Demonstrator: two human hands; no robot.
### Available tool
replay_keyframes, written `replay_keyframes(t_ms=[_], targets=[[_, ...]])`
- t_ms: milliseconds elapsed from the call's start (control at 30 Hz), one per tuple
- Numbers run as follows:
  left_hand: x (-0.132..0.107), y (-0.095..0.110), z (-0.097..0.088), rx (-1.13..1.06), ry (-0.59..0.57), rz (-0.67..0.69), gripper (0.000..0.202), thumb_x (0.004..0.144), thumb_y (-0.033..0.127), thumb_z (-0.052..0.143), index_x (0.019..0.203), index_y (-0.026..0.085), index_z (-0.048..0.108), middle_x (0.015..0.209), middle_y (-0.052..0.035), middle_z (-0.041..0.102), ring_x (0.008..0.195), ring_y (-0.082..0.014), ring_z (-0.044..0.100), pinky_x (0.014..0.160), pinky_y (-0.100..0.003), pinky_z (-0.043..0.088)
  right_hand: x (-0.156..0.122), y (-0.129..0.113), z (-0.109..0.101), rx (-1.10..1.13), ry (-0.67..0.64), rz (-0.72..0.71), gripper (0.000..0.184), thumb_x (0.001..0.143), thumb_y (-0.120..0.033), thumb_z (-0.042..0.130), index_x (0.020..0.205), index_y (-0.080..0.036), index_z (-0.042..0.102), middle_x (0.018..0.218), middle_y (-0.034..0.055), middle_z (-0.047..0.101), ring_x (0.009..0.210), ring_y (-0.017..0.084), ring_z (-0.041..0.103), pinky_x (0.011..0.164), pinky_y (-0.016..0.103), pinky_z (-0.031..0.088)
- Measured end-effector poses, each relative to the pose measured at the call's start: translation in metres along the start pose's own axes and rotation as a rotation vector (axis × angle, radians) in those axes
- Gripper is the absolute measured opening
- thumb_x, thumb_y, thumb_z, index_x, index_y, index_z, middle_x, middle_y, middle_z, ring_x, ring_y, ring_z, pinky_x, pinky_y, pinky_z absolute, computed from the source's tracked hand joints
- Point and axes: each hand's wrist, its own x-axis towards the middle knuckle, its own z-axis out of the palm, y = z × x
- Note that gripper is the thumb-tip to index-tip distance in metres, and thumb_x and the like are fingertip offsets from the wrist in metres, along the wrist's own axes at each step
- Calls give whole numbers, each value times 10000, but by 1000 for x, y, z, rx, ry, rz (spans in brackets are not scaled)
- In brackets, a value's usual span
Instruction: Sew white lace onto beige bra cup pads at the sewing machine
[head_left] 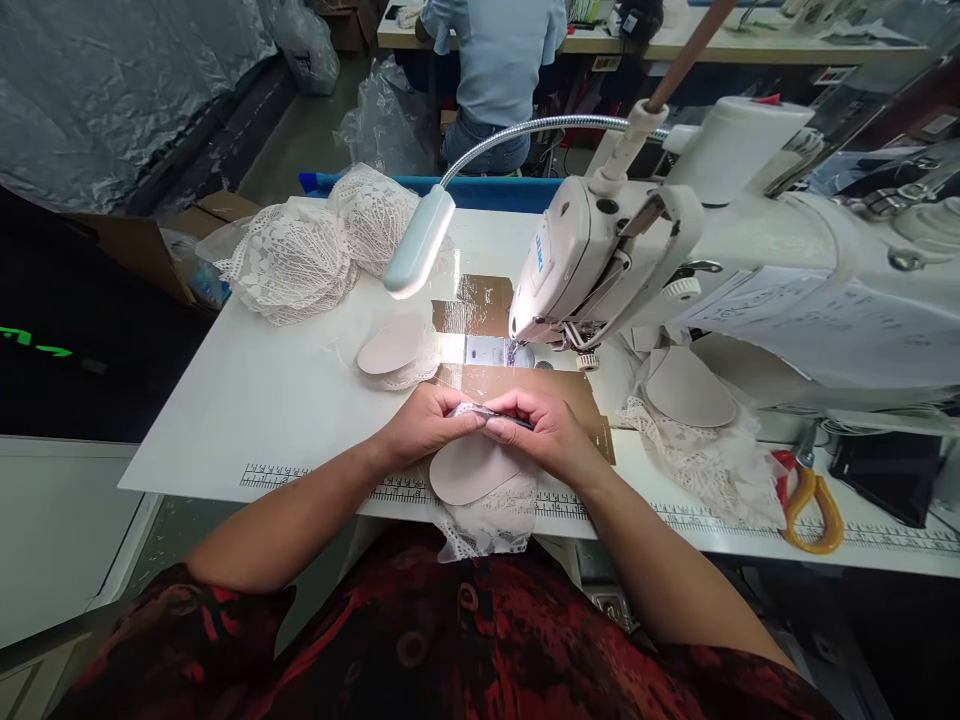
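Note:
My left hand and my right hand meet at the front edge of the white table. Both pinch the upper edge of a beige foam cup piece with white lace hanging below it over the table's edge. A thin dark tool shows between my right fingers. The sewing machine stands just beyond my hands, its needle area above a taped brown plate.
A pile of white lace cups lies at the back left. One more cup piece lies under the gooseneck lamp. More cups with lace and yellow-handled scissors lie at the right. Another person sits beyond the table.

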Motion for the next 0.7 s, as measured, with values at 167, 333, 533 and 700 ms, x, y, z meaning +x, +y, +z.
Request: replay_keyframes(t_ms=[167, 333, 533, 700], targets=[[1, 0, 0, 2, -30, -24, 305, 757, 394, 695, 718, 94, 662, 638, 10, 498, 566, -72, 431, 500, -181, 334, 0, 0, -5, 19, -13, 56, 218, 811, -370, 633, 896, -181, 700, 853, 42, 696, 766, 162, 623, 661, 285, 480], [1, 2, 0, 49, -53, 0, 309, 754, 390, 680, 703, 88, 640, 615, 19, 456, 559, -71, 392, 496, -187, 294, 0, -2, -8, 32, -79, 75, 273, 787, -382, 655, 969, -179, 678, 902, 52, 689, 777, 158, 610, 662, 278, 473], [1, 3, 1, 148, -66, 15, 397, 734, 417, 686, 555, 113, 505, 558, 44, 329, 531, -60, 295, 474, -199, 205, 3, -3, -1, -28, -55, 87, 231, 798, -387, 637, 881, -172, 653, 716, 15, 626, 633, 128, 542, 559, 256, 425], [3, 1, 3, 179, -62, -11, 394, 764, 440, 653, 586, 118, 514, 567, 36, 366, 534, -67, 323, 474, -202, 223, 6, -1, 1, 75, -37, 144, 238, 793, -406, 633, 815, -169, 619, 620, -5, 591, 543, 113, 515, 494, 243, 397]])
